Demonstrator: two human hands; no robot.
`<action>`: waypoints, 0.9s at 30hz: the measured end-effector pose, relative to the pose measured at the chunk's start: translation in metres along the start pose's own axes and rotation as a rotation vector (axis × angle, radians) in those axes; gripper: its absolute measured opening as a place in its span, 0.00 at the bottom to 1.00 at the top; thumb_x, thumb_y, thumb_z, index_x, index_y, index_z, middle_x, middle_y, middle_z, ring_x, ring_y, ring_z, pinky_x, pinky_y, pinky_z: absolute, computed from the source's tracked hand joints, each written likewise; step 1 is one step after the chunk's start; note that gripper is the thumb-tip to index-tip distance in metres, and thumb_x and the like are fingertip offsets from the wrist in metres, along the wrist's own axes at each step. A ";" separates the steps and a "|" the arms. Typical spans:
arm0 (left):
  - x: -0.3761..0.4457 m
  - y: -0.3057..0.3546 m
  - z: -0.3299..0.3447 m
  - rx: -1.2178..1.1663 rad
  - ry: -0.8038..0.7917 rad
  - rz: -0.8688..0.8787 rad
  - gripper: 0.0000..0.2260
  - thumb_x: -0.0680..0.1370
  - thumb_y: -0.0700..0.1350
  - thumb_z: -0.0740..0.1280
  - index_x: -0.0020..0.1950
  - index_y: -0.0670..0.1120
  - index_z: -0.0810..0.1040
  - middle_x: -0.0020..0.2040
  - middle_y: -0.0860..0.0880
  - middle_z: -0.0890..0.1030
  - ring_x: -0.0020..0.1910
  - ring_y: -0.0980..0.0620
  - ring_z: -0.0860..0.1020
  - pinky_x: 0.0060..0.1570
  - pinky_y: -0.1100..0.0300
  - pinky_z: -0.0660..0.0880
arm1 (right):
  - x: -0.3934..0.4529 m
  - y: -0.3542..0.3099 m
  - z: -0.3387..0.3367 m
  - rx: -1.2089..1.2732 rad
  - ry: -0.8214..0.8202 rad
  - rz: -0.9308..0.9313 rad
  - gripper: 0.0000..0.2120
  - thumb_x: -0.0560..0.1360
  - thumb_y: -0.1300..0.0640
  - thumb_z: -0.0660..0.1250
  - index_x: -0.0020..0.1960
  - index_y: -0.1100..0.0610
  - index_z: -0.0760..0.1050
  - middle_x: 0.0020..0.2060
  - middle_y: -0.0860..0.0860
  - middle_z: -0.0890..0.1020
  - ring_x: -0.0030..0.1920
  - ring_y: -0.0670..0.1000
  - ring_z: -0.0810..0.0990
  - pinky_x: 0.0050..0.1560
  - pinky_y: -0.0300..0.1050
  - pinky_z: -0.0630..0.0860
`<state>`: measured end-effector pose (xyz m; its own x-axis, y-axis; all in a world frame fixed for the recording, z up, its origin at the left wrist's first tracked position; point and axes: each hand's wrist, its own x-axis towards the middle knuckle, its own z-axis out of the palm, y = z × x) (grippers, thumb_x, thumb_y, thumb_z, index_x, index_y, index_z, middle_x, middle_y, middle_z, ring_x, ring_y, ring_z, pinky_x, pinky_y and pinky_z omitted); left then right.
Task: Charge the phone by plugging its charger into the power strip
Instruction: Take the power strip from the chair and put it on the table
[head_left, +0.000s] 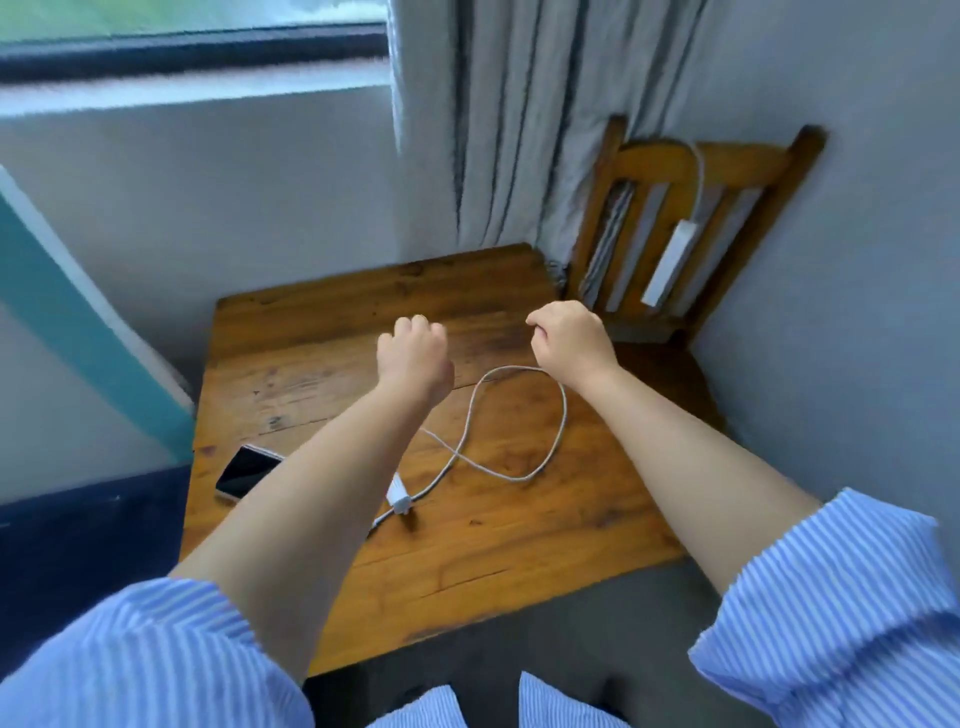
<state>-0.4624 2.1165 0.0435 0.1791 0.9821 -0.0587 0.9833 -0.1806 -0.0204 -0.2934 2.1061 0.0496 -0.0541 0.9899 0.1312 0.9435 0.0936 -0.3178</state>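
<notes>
Both hands hung loosely curled, holding nothing. The charger (400, 496) lay at six o'clock from the left hand (415, 358), the nearer one; the power strip (670, 262) stood at two o'clock.

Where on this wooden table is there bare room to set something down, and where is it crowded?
Free: the far strip of the wooden table toward the window wall and curtain, and the near right corner past the cable loop. Crowded: the near left, where the phone and charger plug lie, with the cable looping through the middle.
</notes>
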 end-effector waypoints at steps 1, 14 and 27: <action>0.007 0.021 -0.006 0.002 0.011 0.012 0.12 0.75 0.40 0.60 0.58 0.40 0.71 0.59 0.41 0.73 0.60 0.42 0.70 0.54 0.50 0.71 | 0.000 0.019 -0.012 -0.011 0.014 0.006 0.15 0.75 0.63 0.56 0.58 0.61 0.75 0.59 0.59 0.79 0.61 0.59 0.72 0.62 0.53 0.69; 0.082 0.275 -0.065 -0.089 0.088 0.039 0.15 0.78 0.44 0.60 0.63 0.41 0.70 0.62 0.41 0.74 0.63 0.41 0.70 0.57 0.50 0.72 | 0.006 0.262 -0.132 -0.026 0.096 0.061 0.13 0.74 0.65 0.56 0.55 0.64 0.76 0.54 0.62 0.81 0.56 0.62 0.74 0.54 0.54 0.74; 0.254 0.358 -0.058 -0.098 0.020 0.015 0.17 0.79 0.46 0.56 0.66 0.42 0.66 0.65 0.42 0.72 0.64 0.43 0.69 0.57 0.50 0.73 | 0.149 0.390 -0.166 -0.072 0.126 0.034 0.13 0.74 0.64 0.58 0.54 0.64 0.76 0.53 0.62 0.81 0.54 0.62 0.76 0.52 0.51 0.73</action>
<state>-0.0628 2.3044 0.0791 0.1939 0.9803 -0.0388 0.9786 -0.1905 0.0778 0.1205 2.2726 0.1012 0.0151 0.9708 0.2395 0.9655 0.0481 -0.2560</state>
